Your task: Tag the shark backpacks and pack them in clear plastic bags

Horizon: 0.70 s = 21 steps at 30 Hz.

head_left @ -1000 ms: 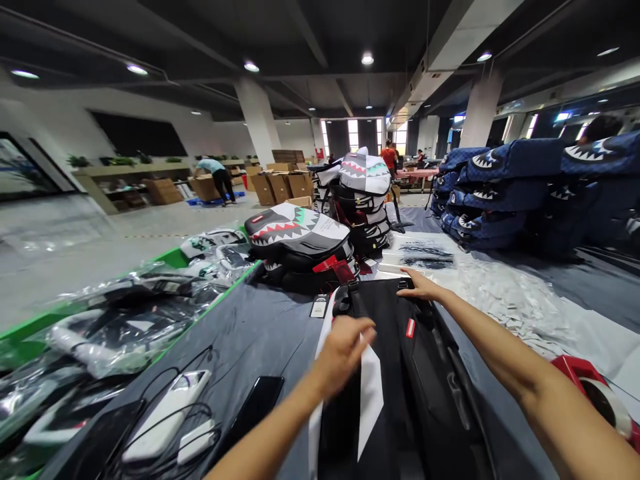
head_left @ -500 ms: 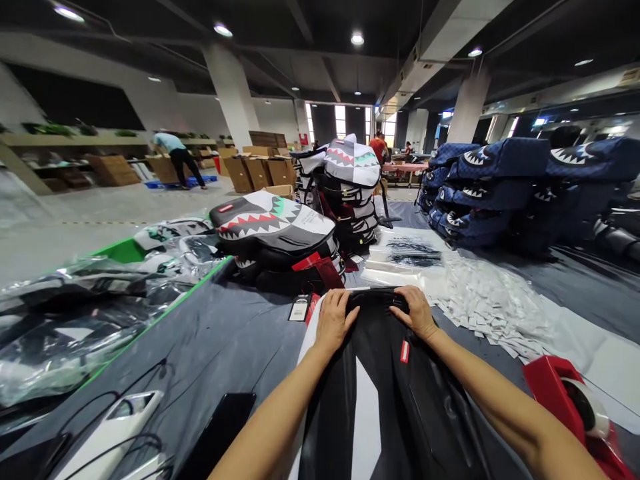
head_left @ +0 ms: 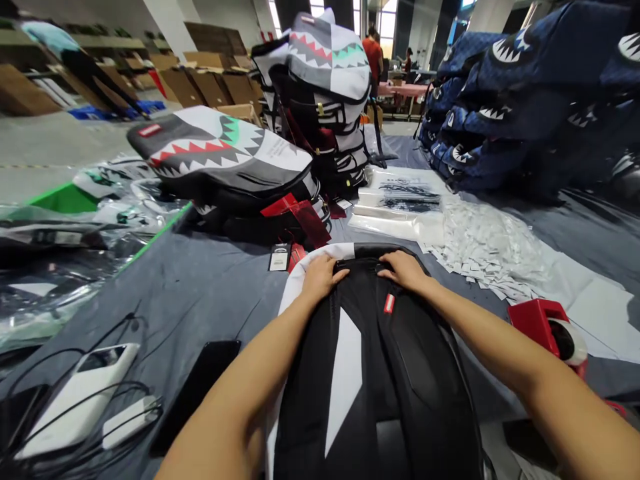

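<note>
On the grey cloth-covered table (head_left: 220, 287): black backpack with angular white patch (head_left: 420, 393), lying up front
Left hand (head_left: 320, 275): closed on the bag's top edge
Right hand (head_left: 406, 269): pretty much the same grip, just across
Phone side: flat black phone (head_left: 197, 383), white plastic power bank (head_left: 75, 407) among black cables (head_left: 90, 350)
Tape side: red tape dispenser (head_left: 537, 323)
Beyond the bag: grey-and-white shark-mouth backpacks (head_left: 280, 160), piled up

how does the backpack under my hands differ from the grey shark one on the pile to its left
The backpack under your hands shows black straps and a white angular patch; the grey shark backpack shows a toothed mouth in red, white and green. The first lies with its strap side up, the second with its printed face up. Both carry a small red label.
</note>
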Available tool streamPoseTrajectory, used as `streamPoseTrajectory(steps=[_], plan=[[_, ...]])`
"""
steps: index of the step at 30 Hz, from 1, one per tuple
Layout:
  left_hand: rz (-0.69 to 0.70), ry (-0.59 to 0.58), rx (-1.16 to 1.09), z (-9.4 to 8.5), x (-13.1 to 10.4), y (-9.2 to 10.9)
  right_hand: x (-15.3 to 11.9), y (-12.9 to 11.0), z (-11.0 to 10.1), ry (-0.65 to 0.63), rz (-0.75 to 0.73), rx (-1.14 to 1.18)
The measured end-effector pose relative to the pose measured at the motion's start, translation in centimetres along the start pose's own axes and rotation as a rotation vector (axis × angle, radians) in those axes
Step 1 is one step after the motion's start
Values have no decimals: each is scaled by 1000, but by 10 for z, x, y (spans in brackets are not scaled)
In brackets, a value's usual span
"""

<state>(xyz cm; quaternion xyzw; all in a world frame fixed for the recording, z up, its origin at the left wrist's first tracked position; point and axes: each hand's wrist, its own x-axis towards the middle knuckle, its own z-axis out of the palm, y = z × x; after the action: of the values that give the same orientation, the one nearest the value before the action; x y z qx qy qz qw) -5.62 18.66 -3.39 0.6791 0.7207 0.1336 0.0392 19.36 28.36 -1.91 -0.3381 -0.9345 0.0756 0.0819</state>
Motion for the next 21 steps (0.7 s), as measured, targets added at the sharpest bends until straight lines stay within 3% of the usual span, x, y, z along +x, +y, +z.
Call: streamPoseTrajectory(steps=[3,8,11,14,21], plan=[[-53,-8,16,-8,18,3,32,1,-5,-46,106,-32],[-79,45,49,-23,1,43,45,-5,5,31,176,-43],[-39,-135,30,-13,-10,73,46,-9,15,70,216,-61],[-54,-245,15,-1,-15,84,46,-11,12,74,202,-71],[-33,39,-37,17,-26,76,59,21,-44,14,53,-145]])
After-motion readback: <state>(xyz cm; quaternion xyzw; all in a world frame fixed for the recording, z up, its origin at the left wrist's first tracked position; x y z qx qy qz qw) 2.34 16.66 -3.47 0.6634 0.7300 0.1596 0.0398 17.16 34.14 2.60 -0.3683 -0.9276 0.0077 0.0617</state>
